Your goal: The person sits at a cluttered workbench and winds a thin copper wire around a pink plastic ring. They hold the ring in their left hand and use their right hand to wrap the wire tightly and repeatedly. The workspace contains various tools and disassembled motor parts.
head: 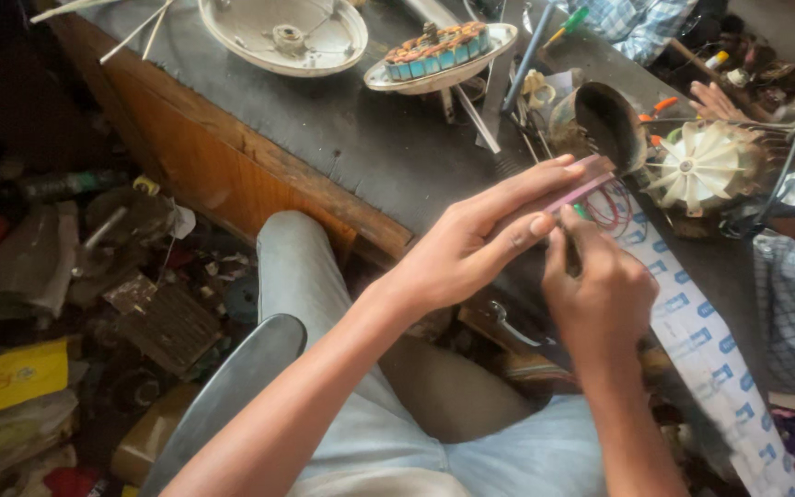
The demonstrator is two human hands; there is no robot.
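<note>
Left hand (471, 244) and right hand (600, 294) close together over near table (342, 129) edge. Left fingers stretched flat, pinching pink strip (581, 190); strip's long axis slants up and away to right, far end by red wire loops (609, 210). Right hand curled, thumb up, clamped on small dark object, kind unclear, just below strip. Left hand is nearer to strip.

Containers: shallow white dish (439, 69) carries copper-wound coil ring (434, 46); second pale round housing (282, 32) holds nothing loose. White fan wheel (701, 167) lies right of hands.
</note>
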